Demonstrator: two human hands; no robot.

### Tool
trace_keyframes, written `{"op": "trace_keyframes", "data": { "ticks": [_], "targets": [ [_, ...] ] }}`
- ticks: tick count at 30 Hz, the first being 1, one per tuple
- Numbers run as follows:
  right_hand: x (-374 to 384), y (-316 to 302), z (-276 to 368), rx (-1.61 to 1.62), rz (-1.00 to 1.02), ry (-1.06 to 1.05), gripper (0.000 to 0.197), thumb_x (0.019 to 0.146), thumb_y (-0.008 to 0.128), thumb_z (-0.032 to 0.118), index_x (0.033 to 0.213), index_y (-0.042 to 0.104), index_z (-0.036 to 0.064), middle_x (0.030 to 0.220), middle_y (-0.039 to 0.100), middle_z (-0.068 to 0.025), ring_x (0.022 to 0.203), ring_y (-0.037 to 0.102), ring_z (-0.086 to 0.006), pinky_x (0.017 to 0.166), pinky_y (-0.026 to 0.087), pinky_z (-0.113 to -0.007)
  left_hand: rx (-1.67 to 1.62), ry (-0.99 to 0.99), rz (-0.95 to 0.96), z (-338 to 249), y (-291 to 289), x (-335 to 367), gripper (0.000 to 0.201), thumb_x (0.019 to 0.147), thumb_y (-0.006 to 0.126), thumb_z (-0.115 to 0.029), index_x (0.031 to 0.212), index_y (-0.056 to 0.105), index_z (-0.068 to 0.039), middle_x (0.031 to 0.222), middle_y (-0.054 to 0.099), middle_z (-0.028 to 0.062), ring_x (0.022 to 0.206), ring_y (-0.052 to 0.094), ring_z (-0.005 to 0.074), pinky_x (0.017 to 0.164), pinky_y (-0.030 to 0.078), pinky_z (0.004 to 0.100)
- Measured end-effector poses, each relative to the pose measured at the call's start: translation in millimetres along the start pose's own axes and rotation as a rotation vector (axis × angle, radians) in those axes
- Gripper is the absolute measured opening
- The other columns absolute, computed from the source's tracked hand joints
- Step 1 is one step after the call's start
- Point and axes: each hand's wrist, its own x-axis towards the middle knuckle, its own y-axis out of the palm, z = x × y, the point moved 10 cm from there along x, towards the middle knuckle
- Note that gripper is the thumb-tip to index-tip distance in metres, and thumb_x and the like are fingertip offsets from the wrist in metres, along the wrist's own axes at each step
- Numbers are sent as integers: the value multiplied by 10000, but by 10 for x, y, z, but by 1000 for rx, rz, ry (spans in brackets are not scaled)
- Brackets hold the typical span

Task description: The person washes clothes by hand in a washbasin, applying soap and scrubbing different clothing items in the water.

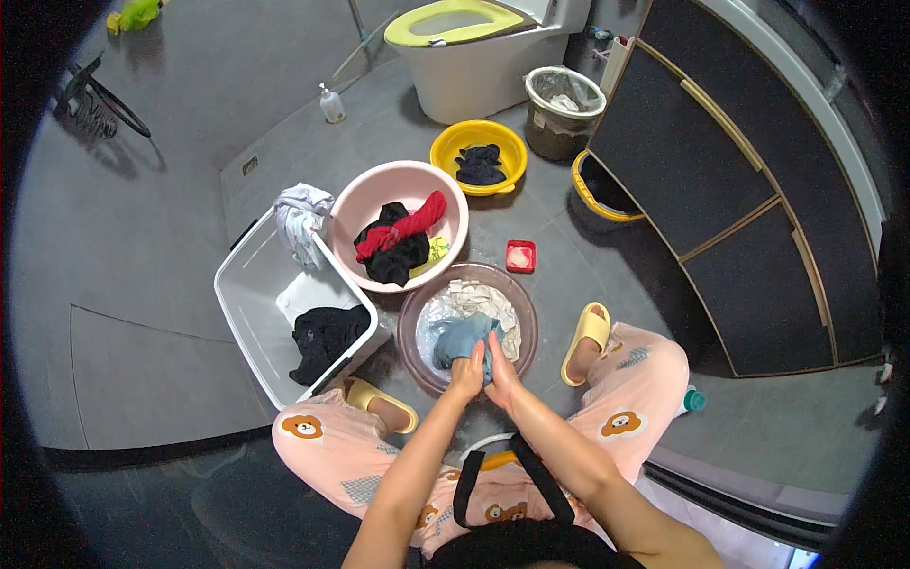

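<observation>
A wet blue-grey cloth [464, 337] is bunched between my hands, low over a brownish translucent basin [409, 353]. My left hand [467, 376] closes on it from the left, and my right hand [503, 379] presses against it from the right. Soapy water [434, 315] and a pale cream cloth [483, 300] lie in the same basin, beyond and beside the blue-grey one. Just past the basin's far right rim sits a red soap dish [533, 257] with a pale bar of soap [518, 256] in it.
A pink basin [353, 204] holds black and red clothes. Left stands a white bin [248, 327] with a black garment inside and a pale garment [301, 216] over its rim. Farther off are a yellow basin [441, 152], a bucket [599, 207], a trash bin [555, 133] and a toilet [464, 76]. Dark cabinets [739, 180] stand right.
</observation>
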Motion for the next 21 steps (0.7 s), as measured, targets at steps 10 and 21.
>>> {"op": "trace_keyframes", "data": {
  "ticks": [10, 21],
  "targets": [
    [428, -379, 392, 58, -74, -43, 417, 813, 463, 372, 1041, 504, 25, 948, 571, -101, 848, 564, -229, 770, 451, -357, -1402, -311, -265, 426, 375, -366, 360, 794, 420, -224, 1069, 479, 0, 1074, 537, 116, 1028, 481, 244, 907, 349, 332],
    [291, -214, 644, 355, 129, -60, 367, 785, 453, 340, 978, 559, 47, 987, 584, -103, 927, 542, -274, 883, 385, -398, -1558, -287, -356, 223, -184, -289, 496, 794, 387, -301, 1173, 392, 18, 1194, 454, 118, 1107, 428, 257, 960, 297, 341]
  ]
}}
